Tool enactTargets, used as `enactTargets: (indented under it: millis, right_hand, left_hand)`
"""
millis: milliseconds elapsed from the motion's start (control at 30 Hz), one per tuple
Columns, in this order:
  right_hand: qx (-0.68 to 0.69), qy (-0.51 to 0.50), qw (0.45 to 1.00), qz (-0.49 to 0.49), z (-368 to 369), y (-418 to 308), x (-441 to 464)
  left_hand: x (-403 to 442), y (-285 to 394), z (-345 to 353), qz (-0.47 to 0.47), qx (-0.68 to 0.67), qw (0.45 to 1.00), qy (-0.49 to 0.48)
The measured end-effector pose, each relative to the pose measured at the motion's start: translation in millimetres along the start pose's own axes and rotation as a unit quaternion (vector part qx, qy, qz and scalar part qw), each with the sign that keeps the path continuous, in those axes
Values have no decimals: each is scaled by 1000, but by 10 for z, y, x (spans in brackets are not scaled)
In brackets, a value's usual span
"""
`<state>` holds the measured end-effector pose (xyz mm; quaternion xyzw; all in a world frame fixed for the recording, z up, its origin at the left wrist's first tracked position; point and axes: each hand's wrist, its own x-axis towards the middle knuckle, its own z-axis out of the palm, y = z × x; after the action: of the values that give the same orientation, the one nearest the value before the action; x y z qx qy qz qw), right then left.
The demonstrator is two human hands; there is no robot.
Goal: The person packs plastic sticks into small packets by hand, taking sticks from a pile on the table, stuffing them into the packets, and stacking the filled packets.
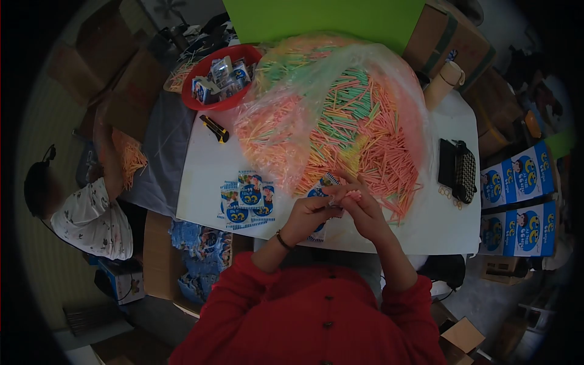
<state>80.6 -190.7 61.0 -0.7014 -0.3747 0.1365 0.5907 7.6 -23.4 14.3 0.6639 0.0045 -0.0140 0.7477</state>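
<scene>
Both of my hands meet over the front of the white table (207,158). My left hand (309,218) is closed, with its fingertips against the other hand. My right hand (364,216) is bent around the ends of some pink sticks (353,195). Under and beside the hands lies a blue and white packet (317,231), partly covered. Behind them a large clear plastic bag (280,100) lies open, full of pink, green and yellow sticks (383,146). Left of my hands is a small pile of blue and white packets (249,193).
A red bowl (213,104) of packets and a yellow and black cutter (215,129) are at the left. A black pouch (465,172) and a beige cylinder (444,85) are at the right. Another person (91,216) sits far left. An open carton (161,255) stands below the table's left edge.
</scene>
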Motion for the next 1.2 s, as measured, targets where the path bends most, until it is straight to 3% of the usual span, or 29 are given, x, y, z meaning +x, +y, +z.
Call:
enactTargets:
  millis: [133,267,400,467,500,533,567,600,633,667,700,767,800,833,867,900,967,1000,1067,1133,1200]
  right_hand:
    - [-127,-61,990,19,-27,-116,0]
    - [-168,-46,985,-10,-129,-220,-19]
    - [-106,65,992,30,-398,-217,-62]
    - [-88,121,986,70,-633,-113,-138]
    - [-134,173,970,104,-747,-16,-187]
    - [-180,223,948,137,-828,72,-225]
    - [-181,225,947,139,-875,140,-253]
    - [-279,182,937,110,-907,204,-276]
    - [-372,137,915,79,-917,256,-282]
    - [-371,137,915,79,-895,300,-269]
    - [-409,99,906,51,-843,331,-239]
    - [-441,62,895,22,-730,412,-154]
    - [-472,48,880,14,-677,463,-87]
    - [-502,36,864,4,-643,518,-28]
    - [-500,37,865,3,-626,572,16]
    - [-494,34,868,13,-615,625,59]
    - [-488,35,872,24,-595,775,118]
    - [-510,4,860,31,-592,872,126]
    - [-534,-27,844,36,-606,927,100]
    - [-482,12,876,-6,-614,901,53]
    - [-418,33,908,18,-631,830,12]
  left_hand:
    - [1,-119,35,6,-78,997,-17]
    - [19,2,21,-26,-132,990,-31]
    - [-69,-31,-83,-36,-125,991,-28]
    - [-188,139,-119,24,-242,970,18]
    - [-277,174,-195,22,-245,969,15]
    - [-384,204,-311,20,-230,970,75]
    - [-455,248,-429,17,-212,968,135]
    - [-483,322,-523,17,-213,968,134]
    - [-508,406,-608,29,-135,972,193]
    - [-538,459,-709,40,-55,966,250]
    - [-582,445,-870,39,-53,966,250]
    - [-651,319,-1173,-55,295,909,291]
    - [-662,233,-1223,-55,297,908,291]
    - [-673,162,-1254,-2,479,829,290]
    - [-690,107,-1293,51,640,715,276]
    - [-667,204,-1219,53,642,713,276]
    - [-560,438,-905,86,657,659,358]
    - [-515,425,-825,87,657,658,357]
    - [-411,380,-665,187,620,726,231]
    - [-237,260,-408,186,540,807,149]
    - [-30,145,-209,155,537,816,146]
